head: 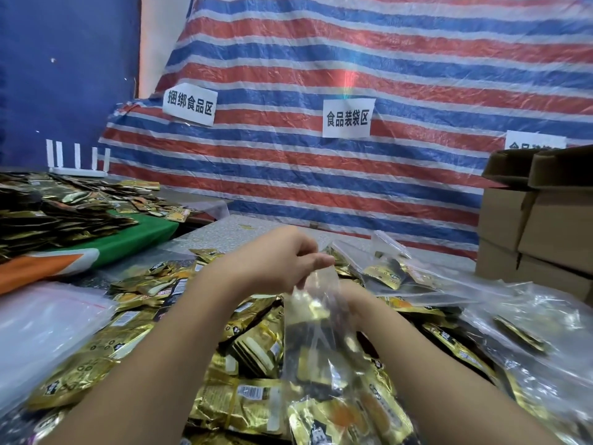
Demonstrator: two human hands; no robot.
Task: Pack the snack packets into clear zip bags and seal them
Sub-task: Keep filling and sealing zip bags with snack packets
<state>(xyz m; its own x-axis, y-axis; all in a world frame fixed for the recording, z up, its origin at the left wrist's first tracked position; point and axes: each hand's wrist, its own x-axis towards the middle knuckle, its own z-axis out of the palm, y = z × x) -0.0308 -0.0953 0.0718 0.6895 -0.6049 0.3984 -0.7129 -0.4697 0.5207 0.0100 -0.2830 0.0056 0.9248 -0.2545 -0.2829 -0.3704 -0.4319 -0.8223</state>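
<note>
The left hand [282, 261] pinches the top edge of a clear zip bag [317, 342] with curled fingers, holding it upright over the heap. The right hand [348, 295] sits behind the bag's mouth, mostly hidden by the plastic — it seems to grip the other side, though how its fingers lie cannot be made out. Inside the bag, gold and black snack packets [314, 377] show through the film, filling its lower part. Beneath both forearms the tabletop [244, 226] is heaped with loose gold packets [134, 335]. To the right lie more zip bags [398, 274] already holding packets, among crumpled clear plastic [545, 342]. At the left edge rests a stack of empty clear bags [41, 322] with a red zip line. Farther left, another pile of packets [57, 213] covers a green and orange cloth [128, 242]. Brown cardboard boxes [539, 226] stand stacked at the right — the top one open, its contents out of sight — against a striped tarp [353, 69] carrying white paper signs [346, 118].
</note>
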